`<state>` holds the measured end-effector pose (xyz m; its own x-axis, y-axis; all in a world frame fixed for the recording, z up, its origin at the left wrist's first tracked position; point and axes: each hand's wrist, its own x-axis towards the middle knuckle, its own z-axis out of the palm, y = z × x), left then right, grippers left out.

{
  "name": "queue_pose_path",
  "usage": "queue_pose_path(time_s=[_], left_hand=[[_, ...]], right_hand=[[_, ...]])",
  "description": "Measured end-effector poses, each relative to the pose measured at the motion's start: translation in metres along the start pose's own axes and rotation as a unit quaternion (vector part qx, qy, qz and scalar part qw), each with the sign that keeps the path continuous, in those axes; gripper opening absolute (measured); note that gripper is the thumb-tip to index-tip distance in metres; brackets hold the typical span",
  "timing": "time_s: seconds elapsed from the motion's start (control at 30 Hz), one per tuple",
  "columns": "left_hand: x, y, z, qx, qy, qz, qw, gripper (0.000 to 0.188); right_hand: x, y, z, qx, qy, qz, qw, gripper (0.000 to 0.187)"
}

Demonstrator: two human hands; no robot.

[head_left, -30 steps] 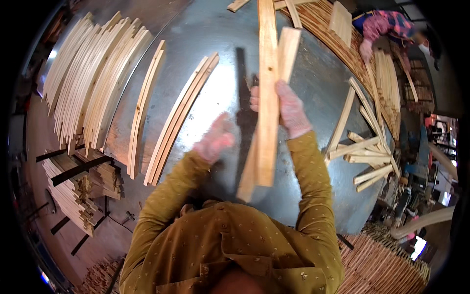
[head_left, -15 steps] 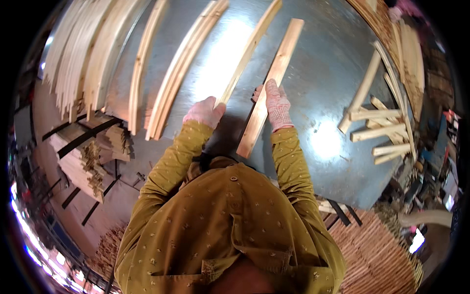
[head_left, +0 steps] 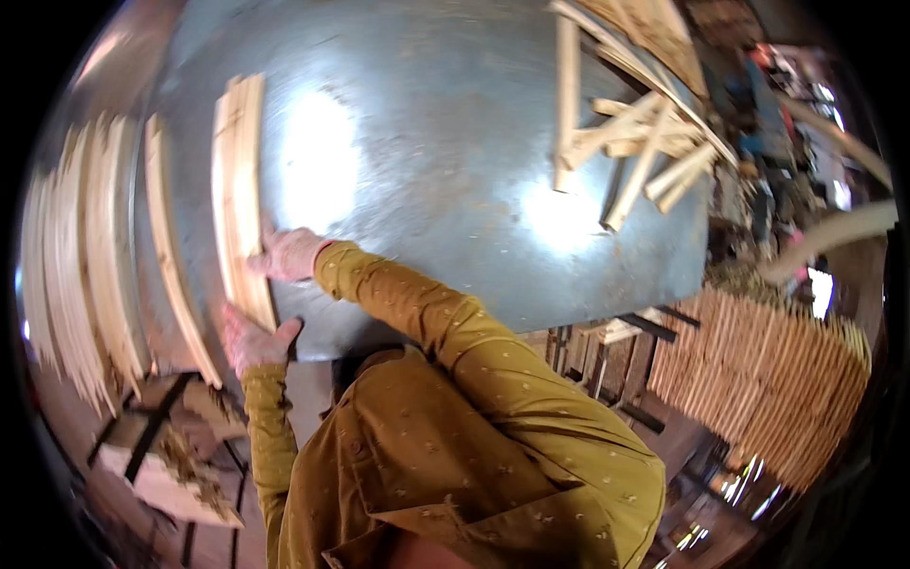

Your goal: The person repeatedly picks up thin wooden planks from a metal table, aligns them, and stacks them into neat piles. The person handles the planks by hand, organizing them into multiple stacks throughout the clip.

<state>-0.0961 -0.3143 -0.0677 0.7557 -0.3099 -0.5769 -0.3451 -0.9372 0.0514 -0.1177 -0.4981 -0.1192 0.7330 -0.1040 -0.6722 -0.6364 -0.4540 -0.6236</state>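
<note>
A small group of pale wooden strips lies side by side on the metal-topped table. At their near end my left hand, in a light knit glove, has its fingers along the left side and its thumb toward the right. Just farther up, my right hand, gloved too, reaches across from the right and grips the right-hand edge of the strips. Part of its fingers is hidden against the wood. One single wooden strip lies apart to the left of this group.
Many long strips lie in a row at the far left. Short wooden offcuts form a loose pile at the table's far right. Below the table's edge stand a stack of wood at right and another wood stack at left.
My view has swung left. Both hands, earlier on two separate strips, are now together at the strip group. Those two separate strips no longer lie apart on the right.
</note>
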Motion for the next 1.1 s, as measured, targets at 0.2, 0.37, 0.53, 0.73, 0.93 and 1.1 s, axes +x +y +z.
queue_pose_path(time_s=[0.2,0.37,0.53,0.73,0.93,1.1], left_hand=[[-0.013,0.026,0.027,0.007,0.025,-0.078,0.997,0.118],[-0.02,0.05,0.028,0.1,0.263,0.105,0.954,0.106],[0.006,0.288,0.049,-0.076,0.133,0.274,0.949,0.099],[-0.036,0.457,0.108,0.068,0.053,0.156,0.984,0.105],[-0.041,0.421,0.085,-0.176,0.01,0.08,0.981,0.087],[-0.028,0.308,0.091,-0.811,-0.298,0.143,0.482,0.078]], right_hand=[[-0.074,0.173,-0.081,-0.046,0.539,0.019,0.841,0.072],[-0.16,0.286,-0.195,0.068,0.54,0.461,0.701,0.114],[-0.187,0.282,-0.162,0.237,0.441,0.298,0.813,0.106],[-0.335,0.419,-0.107,-0.302,0.606,-0.03,0.735,0.074],[-0.342,0.491,-0.187,-0.12,0.543,0.223,0.801,0.089],[-0.31,0.418,-0.173,0.035,0.527,0.259,0.809,0.092]])
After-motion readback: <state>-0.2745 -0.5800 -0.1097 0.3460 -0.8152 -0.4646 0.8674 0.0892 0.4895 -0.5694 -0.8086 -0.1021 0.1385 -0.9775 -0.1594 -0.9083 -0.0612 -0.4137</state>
